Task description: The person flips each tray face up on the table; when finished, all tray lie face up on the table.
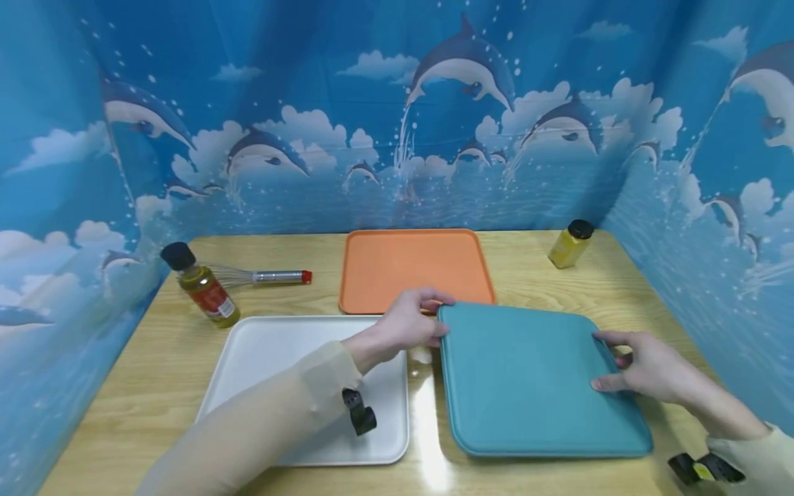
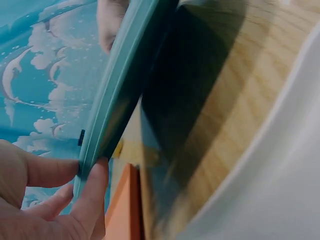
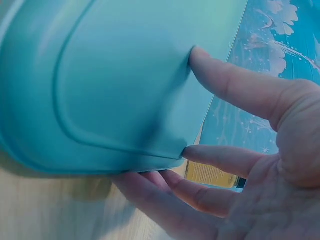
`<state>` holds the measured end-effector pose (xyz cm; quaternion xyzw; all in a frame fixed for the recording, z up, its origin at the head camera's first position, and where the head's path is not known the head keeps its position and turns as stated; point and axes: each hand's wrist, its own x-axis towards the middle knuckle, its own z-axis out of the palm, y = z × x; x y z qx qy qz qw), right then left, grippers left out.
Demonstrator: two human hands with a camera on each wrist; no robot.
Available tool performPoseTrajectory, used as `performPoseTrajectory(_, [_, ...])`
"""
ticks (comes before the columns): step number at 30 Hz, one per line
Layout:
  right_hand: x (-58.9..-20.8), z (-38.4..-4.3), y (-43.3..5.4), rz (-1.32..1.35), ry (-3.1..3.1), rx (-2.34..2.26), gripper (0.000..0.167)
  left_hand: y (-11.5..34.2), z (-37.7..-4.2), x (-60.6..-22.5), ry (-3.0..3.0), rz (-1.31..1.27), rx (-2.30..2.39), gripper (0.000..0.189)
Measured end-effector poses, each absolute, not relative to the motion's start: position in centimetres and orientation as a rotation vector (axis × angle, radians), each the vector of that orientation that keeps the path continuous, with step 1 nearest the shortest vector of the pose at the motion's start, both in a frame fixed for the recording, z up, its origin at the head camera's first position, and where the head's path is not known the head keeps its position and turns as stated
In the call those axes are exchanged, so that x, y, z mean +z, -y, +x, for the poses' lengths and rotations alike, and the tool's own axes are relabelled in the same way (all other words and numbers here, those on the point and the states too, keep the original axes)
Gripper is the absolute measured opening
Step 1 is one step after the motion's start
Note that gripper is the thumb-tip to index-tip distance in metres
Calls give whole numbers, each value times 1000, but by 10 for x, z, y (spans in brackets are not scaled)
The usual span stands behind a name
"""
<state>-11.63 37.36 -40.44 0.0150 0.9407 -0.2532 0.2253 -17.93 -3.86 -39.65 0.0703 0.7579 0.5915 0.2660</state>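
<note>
A teal tray is held raised off the wooden table, its shadow showing beneath it in the left wrist view. My left hand pinches its far left corner, thumb and fingers on opposite faces of the edge. On the other side my right hand grips the right edge. In the right wrist view the right thumb lies on the tray's broad face, while some fingers reach under the rim. A white tray lies on the table below my left forearm.
An orange tray lies at the back middle. Back left are an oil bottle with a black cap and a whisk. A yellow jar with a black lid stands back right. Dolphin-printed curtains enclose the table.
</note>
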Motion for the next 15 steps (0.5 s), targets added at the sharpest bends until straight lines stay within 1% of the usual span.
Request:
performPoseTrajectory(6, [-401, -120, -373, -9, -2562, -747, 104, 44, -185, -378, -1999, 224, 1653, 45])
performPoseTrajectory(15, [-390, -134, -371, -30, -2387, -900, 103, 43, -197, -345, -1937, 279, 1704, 47])
